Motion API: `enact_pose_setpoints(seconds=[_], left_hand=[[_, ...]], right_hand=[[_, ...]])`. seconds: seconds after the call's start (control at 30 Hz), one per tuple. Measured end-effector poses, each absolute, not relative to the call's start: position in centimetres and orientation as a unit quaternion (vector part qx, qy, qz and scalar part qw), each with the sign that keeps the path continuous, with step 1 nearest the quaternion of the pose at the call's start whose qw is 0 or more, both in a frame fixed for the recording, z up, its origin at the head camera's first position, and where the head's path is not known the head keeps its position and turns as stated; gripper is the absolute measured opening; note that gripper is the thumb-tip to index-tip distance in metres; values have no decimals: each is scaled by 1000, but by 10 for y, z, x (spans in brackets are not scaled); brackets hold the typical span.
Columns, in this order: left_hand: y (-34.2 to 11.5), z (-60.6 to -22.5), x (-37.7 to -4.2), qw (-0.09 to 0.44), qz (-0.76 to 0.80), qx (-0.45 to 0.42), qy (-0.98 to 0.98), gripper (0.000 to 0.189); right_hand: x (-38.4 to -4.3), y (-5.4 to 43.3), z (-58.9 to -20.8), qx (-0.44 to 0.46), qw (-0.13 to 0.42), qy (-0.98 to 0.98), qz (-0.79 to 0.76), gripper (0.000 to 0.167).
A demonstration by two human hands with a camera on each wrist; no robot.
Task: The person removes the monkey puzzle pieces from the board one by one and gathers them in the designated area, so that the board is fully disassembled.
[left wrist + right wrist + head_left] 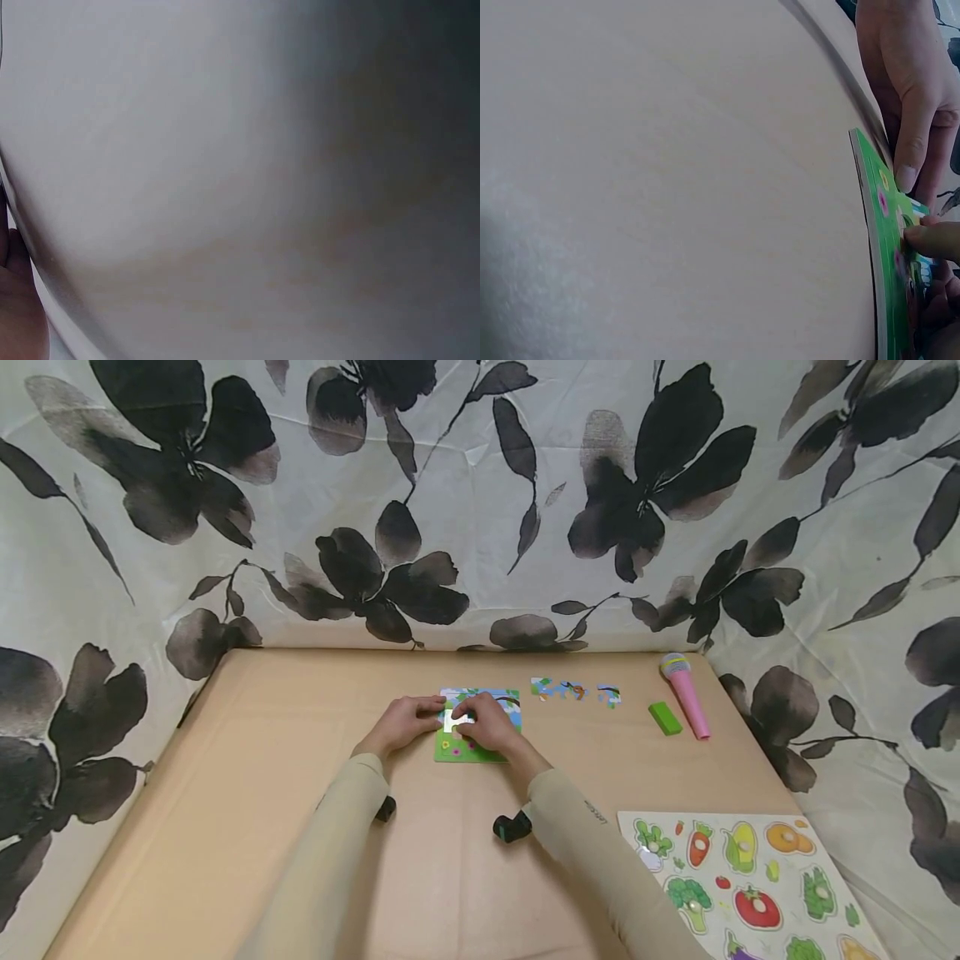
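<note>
The left hand [403, 722], fingers extended, touches the puzzle board [456, 752] at nine o'clock; the right hand [486, 723], grip unclear, reaches over from four o'clock.

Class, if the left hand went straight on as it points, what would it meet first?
Probably the puzzle board, whose left edge the left hand seems to touch; then perhaps the right hand, though depth is unclear.

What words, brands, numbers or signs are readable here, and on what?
None can be read.
Right sleeve: a small dark mark, maybe lettering, too small to read.
Puzzle board: no words I can make out.
Vegetable board: only pictures visible.
Pink microphone: nothing legible.
</note>
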State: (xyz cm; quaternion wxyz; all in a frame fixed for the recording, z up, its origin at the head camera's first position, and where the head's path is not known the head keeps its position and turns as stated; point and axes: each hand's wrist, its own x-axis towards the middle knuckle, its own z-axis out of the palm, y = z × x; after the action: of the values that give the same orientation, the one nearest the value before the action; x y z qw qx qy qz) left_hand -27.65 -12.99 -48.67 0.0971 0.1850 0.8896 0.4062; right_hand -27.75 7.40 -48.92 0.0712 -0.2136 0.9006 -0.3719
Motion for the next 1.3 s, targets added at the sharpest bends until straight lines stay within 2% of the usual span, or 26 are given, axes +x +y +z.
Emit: enact_pose_setpoints(seconds=[0.47, 0.9, 1.3], left_hand=[[-129, -485, -276, 103, 406, 183, 889, 40], [-130, -488, -276, 101, 402, 189, 890, 49], [-131, -490, -276, 99, 406, 191, 888, 47]], right_hand=[[-277, 73, -491, -187, 58, 902, -385, 16], [-276, 75, -487, -156, 89, 906, -384, 21], [-278, 85, -489, -82, 119, 857, -495, 26]])
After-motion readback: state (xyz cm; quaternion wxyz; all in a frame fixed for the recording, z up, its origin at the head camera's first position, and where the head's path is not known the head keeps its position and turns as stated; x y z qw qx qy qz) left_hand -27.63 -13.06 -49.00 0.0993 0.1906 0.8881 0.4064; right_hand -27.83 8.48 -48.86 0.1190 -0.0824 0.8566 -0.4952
